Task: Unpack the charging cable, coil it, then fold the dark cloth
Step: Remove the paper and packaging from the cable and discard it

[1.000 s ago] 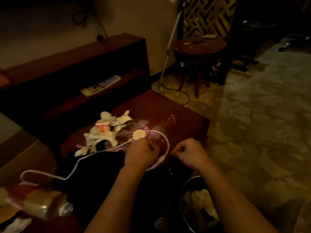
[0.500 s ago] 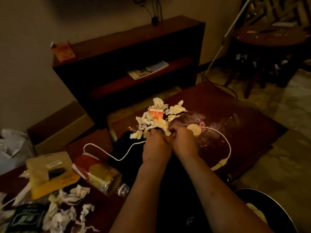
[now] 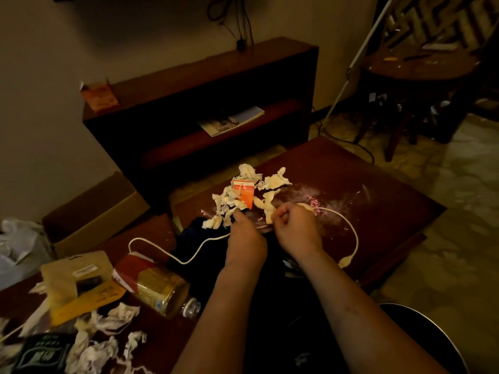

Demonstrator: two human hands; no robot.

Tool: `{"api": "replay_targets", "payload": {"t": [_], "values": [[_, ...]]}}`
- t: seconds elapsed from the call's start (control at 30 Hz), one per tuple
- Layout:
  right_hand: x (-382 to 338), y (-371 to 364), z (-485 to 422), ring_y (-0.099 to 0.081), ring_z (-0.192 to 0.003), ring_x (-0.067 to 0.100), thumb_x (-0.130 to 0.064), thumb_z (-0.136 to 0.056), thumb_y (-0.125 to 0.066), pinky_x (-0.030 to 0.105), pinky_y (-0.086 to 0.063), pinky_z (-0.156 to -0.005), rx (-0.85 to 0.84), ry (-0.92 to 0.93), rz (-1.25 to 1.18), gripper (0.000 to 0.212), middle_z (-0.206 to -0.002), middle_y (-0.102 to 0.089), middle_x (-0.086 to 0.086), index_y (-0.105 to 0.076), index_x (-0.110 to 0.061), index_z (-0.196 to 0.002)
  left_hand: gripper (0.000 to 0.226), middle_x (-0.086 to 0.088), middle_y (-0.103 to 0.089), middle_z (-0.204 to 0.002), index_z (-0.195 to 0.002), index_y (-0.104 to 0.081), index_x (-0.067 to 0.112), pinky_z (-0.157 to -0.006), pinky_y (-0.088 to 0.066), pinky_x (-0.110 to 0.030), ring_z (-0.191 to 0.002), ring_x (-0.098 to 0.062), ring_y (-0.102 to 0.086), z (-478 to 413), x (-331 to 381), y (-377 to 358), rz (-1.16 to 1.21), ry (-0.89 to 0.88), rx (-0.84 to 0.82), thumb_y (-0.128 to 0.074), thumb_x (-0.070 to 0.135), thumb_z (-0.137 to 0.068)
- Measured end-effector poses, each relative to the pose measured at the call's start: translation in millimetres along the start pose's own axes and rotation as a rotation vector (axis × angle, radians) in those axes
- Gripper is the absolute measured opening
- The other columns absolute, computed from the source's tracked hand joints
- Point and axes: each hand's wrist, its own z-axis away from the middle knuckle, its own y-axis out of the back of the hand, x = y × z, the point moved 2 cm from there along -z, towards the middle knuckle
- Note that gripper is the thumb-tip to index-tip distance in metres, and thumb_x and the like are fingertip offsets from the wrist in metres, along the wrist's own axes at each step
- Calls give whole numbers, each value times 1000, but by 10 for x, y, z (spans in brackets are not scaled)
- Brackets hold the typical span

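- My left hand (image 3: 244, 238) is curled tight, and the white charging cable (image 3: 189, 259) runs straight into its fingers from the left.
- My right hand (image 3: 295, 228) is balled up just beside the left one. A short pale strand crosses the gap between them and goes into its grip.
- Past my right hand the cable comes out again, bends in a wide arc over the tabletop (image 3: 378, 201), and ends in a pale plug (image 3: 345, 261) near the edge.
- To the left the cable lies over the dark cloth (image 3: 194, 236), then loops back on the wood.
- The cloth is bunched under my forearms and spreads toward me. Its near part is too dark for me to make out.
- Just beyond my knuckles sits a heap of torn paper scraps (image 3: 272, 182) with a small orange and white box (image 3: 245, 195) among them.
- A bottle (image 3: 154, 284) lies on its side left of the cloth, cap toward me.
- Beside the bottle is a yellowish packaging card (image 3: 73, 279), with crumpled paper (image 3: 108, 344) in front of it.
- A low dark shelf (image 3: 202, 76) stands against the wall with a magazine (image 3: 232, 121) on its lower board.
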Motion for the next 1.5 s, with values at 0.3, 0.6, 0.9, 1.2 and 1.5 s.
{"api": "replay_targets", "payload": {"t": [0.3,0.6,0.9,1.2,1.5], "values": [[200,660,149,-62,-82,22,-18,-97,-58,37,-50,-73,-120,44,-9,14,-84,-65,-1,-56,-24,-84,33,-3,-72,-98,-136,-52,24,-66,-58,-31,-68,-16,-71,123,350,-225,76,-279,-67,-54,28,-104],[1105,1630,397,-67,-82,24,-13,-75,-69,36,-57,-73,-117,-306,-2,12,-81,-69,-1,-69,-25,-71,18,2,-70,-72,-82,-74,18,-48,-41,-5,-52,3,-57,575,1037,-1015,-6,-394,-348,-63,7,-93],[1764,2100,551,-53,-67,17,0,-94,-49,26,-40,-55,-256,-556,79,25,-82,-58,5,-67,-9,-109,19,-19,-74,-103,-104,-74,1,-89,-58,-46,-98,-31,-71,1244,1163,-1926,-469,-608,-986,-72,13,-89],[1725,1884,565,-67,-89,24,-8,-84,-59,35,-58,-78,-78,-443,37,18,-94,-69,2,-67,-23,-79,17,-9,-70,-80,-106,-65,9,-44,-54,-24,-50,-14,-69,1083,1083,-1402,-149,-272,-884,-47,11,-105],[784,1223,408,-65,-59,10,-24,-82,-73,32,-56,-65,-152,-136,-140,8,-61,-68,-6,-77,-25,-74,23,-8,-61,-120,-110,-74,18,-97,-52,-40,-110,-29,-61,152,397,-338,-245,-416,125,-57,19,-95]]}}
